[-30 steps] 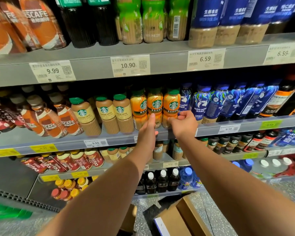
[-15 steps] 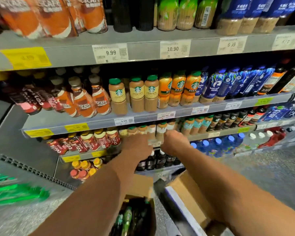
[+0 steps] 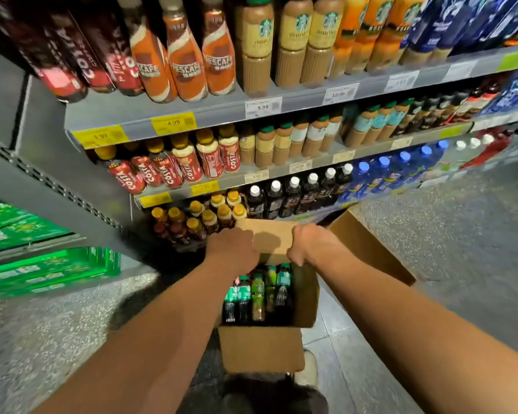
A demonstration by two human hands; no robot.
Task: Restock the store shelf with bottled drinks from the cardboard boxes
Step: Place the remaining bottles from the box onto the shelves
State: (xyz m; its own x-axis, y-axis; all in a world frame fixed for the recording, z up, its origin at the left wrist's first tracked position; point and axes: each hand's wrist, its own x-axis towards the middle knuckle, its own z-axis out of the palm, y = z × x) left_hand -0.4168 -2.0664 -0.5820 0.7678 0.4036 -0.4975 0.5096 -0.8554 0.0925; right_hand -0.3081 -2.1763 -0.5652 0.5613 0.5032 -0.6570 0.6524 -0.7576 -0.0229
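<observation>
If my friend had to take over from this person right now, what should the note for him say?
Left hand: over the far end of the open cardboard box, fingers curled under; I cannot tell whether it holds anything.
Right hand: at the box's right rim, fingers also hidden.
Bottles: upright in the box on the floor, in front of the shelf.
Done: the shelf rows look mostly full.
To do: lift the bottles out and place them on the shelf. A second box stands open beside it, contents unseen.
</observation>
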